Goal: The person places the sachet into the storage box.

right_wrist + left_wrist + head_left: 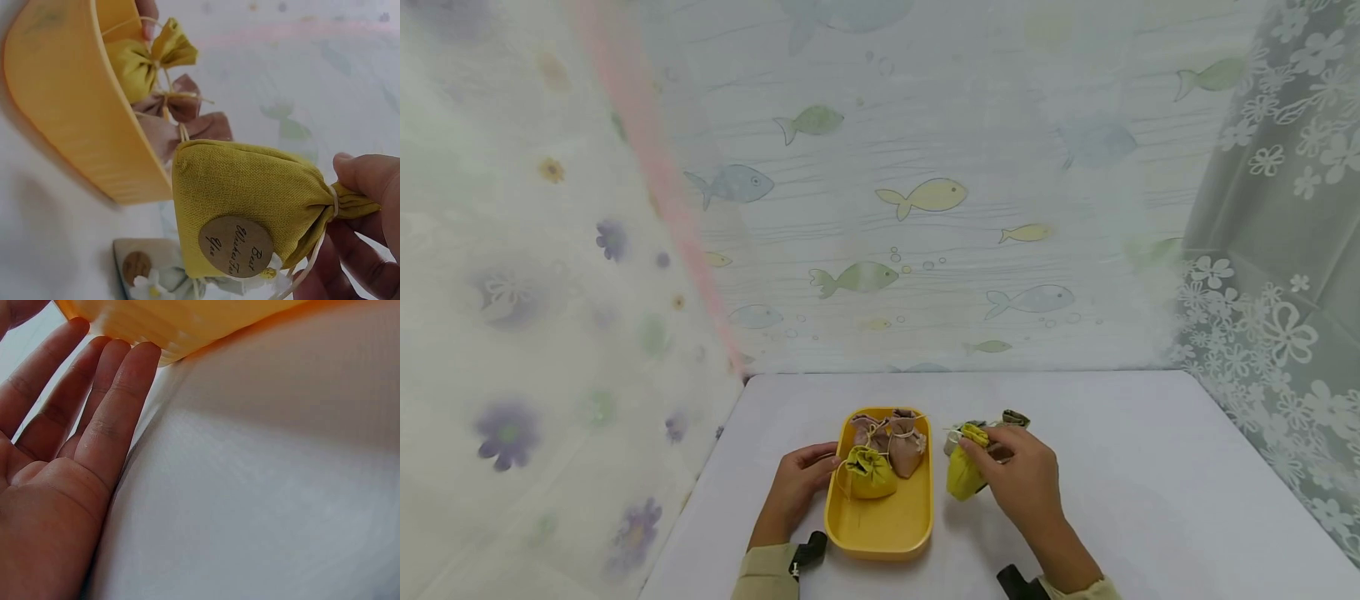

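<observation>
My right hand [1026,479] pinches a yellow-green drawstring pouch [964,475] by its gathered neck, to the right of a yellow tray [880,533]. In the right wrist view this pouch shows a round brown label [236,246] reading "Best Wishes For You". The fingertips of my left hand [796,487] rest against the tray's left side, fingers fairly straight. Inside the tray lie another yellow-green pouch [872,475] and two brownish-pink pouches [907,447], toward the far end.
A pale grey pouch [150,259] with a white flower lies on the table beyond the right hand, partly hidden by it in the head view. The white table [1120,450] meets a fish-print curtain [925,275] at the back. Flowered curtains hang at both sides.
</observation>
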